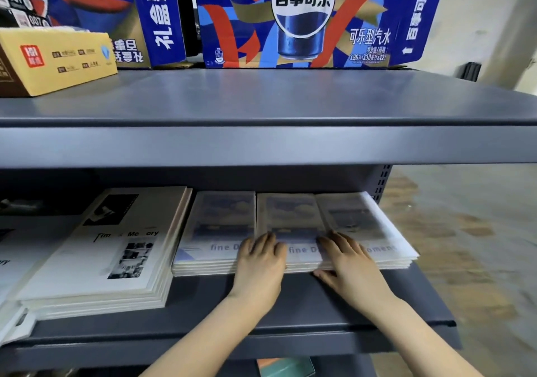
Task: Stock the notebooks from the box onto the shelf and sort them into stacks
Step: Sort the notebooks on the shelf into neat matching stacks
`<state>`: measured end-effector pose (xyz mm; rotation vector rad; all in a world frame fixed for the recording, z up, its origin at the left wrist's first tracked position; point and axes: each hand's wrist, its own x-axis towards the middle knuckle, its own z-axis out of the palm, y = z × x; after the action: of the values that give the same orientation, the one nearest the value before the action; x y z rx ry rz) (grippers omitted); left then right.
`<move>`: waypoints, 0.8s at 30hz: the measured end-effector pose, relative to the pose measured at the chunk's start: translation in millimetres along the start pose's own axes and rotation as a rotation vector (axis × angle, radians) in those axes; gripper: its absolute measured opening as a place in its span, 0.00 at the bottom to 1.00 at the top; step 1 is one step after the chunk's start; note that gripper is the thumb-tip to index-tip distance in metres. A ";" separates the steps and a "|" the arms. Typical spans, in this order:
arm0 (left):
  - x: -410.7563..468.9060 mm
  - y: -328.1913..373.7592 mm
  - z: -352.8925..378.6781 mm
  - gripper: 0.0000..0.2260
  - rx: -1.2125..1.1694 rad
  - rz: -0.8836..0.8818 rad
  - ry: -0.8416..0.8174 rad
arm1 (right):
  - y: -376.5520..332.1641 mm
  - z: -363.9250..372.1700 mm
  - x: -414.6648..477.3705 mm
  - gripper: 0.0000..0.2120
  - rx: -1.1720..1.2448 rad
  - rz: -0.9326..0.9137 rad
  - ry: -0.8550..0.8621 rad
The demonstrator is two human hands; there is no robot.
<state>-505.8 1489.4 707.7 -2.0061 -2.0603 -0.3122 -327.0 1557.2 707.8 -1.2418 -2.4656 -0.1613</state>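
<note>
Teal and orange, a cover (286, 367) shows at the bottom edge of the frame, under the grey lower shelf (203, 304). On that shelf my left grip (258, 263) lies flat and relaxed over the seam between two stacks of pale blue notebooks (216, 225). My right grip (353, 263) rests with fingers spread on the next seam, thumb against the front edge, clasping nothing. The three stacks sit side by side, touching. Left of them lies a pile of large white notebooks (116, 249). Above, the upper shelf (261, 100) carries a yellow carton (58, 57) at upper left and blue cola cartons (305, 19). The mottled floor (465, 231) shows at right.
</note>
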 end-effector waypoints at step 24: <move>9.8 24.5 -14.5 0.25 0.113 -0.120 -0.218 | 24.6 -0.3 12.3 0.40 0.136 -0.154 -0.102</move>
<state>-481.2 1494.7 724.1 -1.9282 -2.2772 0.0029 -314.0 1581.2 711.2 -1.0280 -2.6116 0.0301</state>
